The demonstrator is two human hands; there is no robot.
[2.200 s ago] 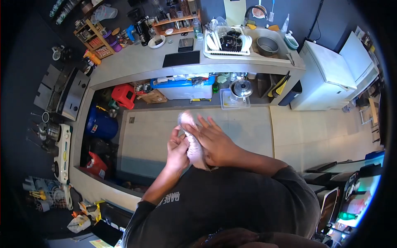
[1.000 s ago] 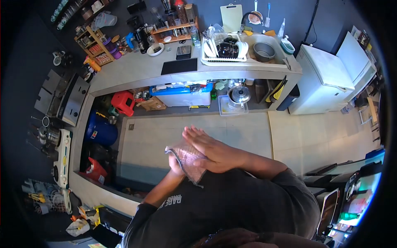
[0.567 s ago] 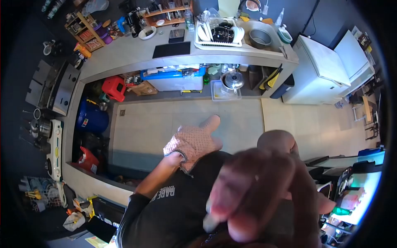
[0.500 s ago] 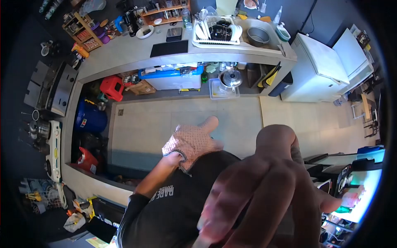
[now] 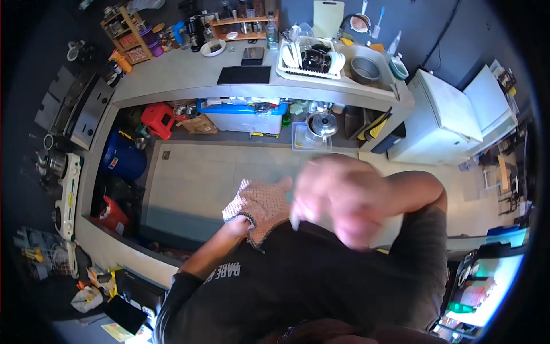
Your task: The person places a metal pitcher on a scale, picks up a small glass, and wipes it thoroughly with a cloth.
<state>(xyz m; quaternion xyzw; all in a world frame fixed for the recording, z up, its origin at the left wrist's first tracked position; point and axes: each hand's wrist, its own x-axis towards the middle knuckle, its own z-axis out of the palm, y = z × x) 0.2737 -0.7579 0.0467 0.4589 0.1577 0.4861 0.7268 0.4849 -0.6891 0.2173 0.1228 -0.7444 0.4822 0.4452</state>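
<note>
A pale pink checked cloth (image 5: 264, 200) with a dark edge is in my left hand (image 5: 236, 228), in front of my chest. It covers most of that hand and hangs down by the wrist; the fingers are largely hidden beneath it. My right hand (image 5: 344, 198) is just to the right of the cloth, close to the camera, and smeared by motion. Its fingers seem bent, but I cannot make out whether anything is in them. The right elbow is bent outward over the floor.
A counter (image 5: 166, 74) runs ahead, with a dish rack (image 5: 309, 73), a sink (image 5: 381, 86) and a metal basin (image 5: 365, 69). Below are a blue-lidded box (image 5: 240, 117) and a red stool (image 5: 157, 120). A gas stove (image 5: 69, 198) is at left, a white chest freezer (image 5: 438, 120) at right.
My right hand has moved away from the camera, up and to the left, toward the cloth. My left hand stays nearly in place with the cloth. The view has shifted slightly.
</note>
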